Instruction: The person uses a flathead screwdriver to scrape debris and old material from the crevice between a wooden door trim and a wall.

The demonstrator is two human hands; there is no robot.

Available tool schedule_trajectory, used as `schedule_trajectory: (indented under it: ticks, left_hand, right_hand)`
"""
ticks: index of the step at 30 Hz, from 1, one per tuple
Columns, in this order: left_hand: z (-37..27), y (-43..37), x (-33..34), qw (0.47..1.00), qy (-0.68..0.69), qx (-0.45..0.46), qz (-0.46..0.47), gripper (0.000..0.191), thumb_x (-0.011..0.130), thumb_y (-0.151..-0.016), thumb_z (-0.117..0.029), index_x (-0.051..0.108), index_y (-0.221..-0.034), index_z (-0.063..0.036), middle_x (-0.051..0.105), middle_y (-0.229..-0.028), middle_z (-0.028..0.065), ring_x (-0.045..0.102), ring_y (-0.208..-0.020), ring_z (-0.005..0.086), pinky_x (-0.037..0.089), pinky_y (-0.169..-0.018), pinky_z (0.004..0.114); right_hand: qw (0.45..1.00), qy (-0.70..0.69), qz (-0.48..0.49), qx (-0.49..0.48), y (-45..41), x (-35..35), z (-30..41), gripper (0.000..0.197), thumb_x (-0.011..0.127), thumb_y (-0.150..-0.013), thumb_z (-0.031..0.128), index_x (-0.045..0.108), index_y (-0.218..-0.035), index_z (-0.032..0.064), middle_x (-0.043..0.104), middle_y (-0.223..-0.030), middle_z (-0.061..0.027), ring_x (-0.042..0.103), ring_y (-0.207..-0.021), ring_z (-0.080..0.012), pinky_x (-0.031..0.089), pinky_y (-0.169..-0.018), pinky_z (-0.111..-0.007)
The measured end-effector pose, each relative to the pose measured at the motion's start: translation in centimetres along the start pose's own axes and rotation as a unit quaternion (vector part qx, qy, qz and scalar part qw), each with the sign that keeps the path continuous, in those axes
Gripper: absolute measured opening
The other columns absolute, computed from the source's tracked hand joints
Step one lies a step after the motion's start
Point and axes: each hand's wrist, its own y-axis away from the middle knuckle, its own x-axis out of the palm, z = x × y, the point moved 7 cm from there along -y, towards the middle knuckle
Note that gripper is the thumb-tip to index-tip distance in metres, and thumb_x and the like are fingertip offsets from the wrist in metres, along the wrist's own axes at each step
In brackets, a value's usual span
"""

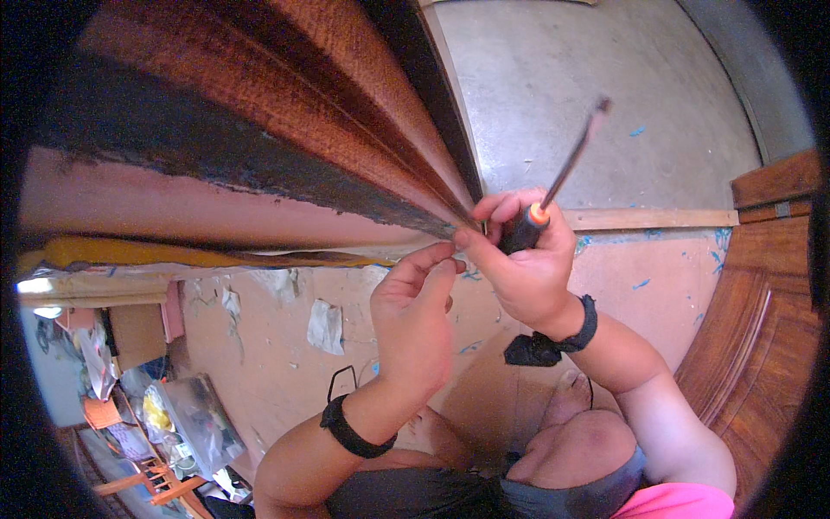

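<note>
My right hand (532,259) is wrapped around the black handle of a screwdriver (572,159), whose shaft points up and away, with an orange ring at its base and a blurred tip. The thumb and fingertips of that hand also meet the edge of a brown wooden door frame (363,136). Close by on the left, my left hand (415,298) has its thumb and fingers pinched together beside the frame's dark, rough edge. Whether something small sits between those fingertips cannot be told.
A carved wooden door (746,311) stands at the right. A wooden threshold strip (648,218) crosses the floor, with blue scraps (640,284) around it. A yellow-brown cloth (194,253) hangs along the wall. Plastic bags and a clear-lidded box (201,422) lie at lower left.
</note>
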Motion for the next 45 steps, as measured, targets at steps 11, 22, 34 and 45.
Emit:
schedule_trajectory:
  ticks: [11, 22, 34, 45]
  left_hand:
    - [0.0, 0.2, -1.6, 1.0, -0.013, 0.009, -0.01, 0.013, 0.06, -0.088, -0.007, 0.063, -0.1, -0.0023, 0.062, -0.086, -0.0004, 0.043, -0.064, 0.0015, 0.032, -0.055, 0.018]
    - [-0.3, 0.5, -1.5, 1.0, -0.001, -0.002, -0.019, 0.012, 0.058, -0.086, -0.002, 0.061, -0.098, -0.0013, 0.062, -0.083, 0.0034, 0.04, -0.058, 0.0045, 0.031, -0.051, 0.019]
    - [-0.4, 0.4, -2.0, 1.0, -0.007, 0.005, -0.011, 0.012, 0.059, -0.087, -0.003, 0.062, -0.098, -0.0021, 0.063, -0.085, 0.0044, 0.04, -0.058, 0.0039, 0.032, -0.052, 0.019]
    - [-0.2, 0.7, -1.8, 1.0, -0.017, -0.01, -0.018, 0.012, 0.06, -0.086, -0.003, 0.062, -0.097, -0.0026, 0.063, -0.083, 0.0029, 0.041, -0.058, 0.004, 0.032, -0.051, 0.019]
  right_hand:
    - [0.954, 0.143, 0.031, -0.26, 0.8, 1.4, 1.8, 0.028, 0.074, -0.068, -0.003, 0.05, -0.078, 0.0077, 0.065, -0.078, -0.0127, 0.062, -0.061, -0.0225, 0.048, -0.054, -0.029]
    - [0.973, 0.086, 0.025, -0.21, 0.7, 1.8, 1.2, 0.028, 0.069, -0.071, -0.009, 0.047, -0.076, 0.0067, 0.061, -0.082, -0.0142, 0.061, -0.067, -0.0207, 0.048, -0.058, -0.027]
    - [0.987, 0.015, 0.031, -0.159, 0.4, 1.0, 0.7, 0.028, 0.069, -0.074, -0.007, 0.045, -0.077, 0.0067, 0.06, -0.083, -0.0123, 0.058, -0.069, -0.0159, 0.047, -0.061, -0.026]
    - [0.986, 0.032, 0.013, -0.162, 0.4, 0.9, 0.9, 0.033, 0.077, -0.069, -0.003, 0.047, -0.08, 0.006, 0.064, -0.082, -0.0138, 0.063, -0.071, -0.0176, 0.048, -0.059, -0.028]
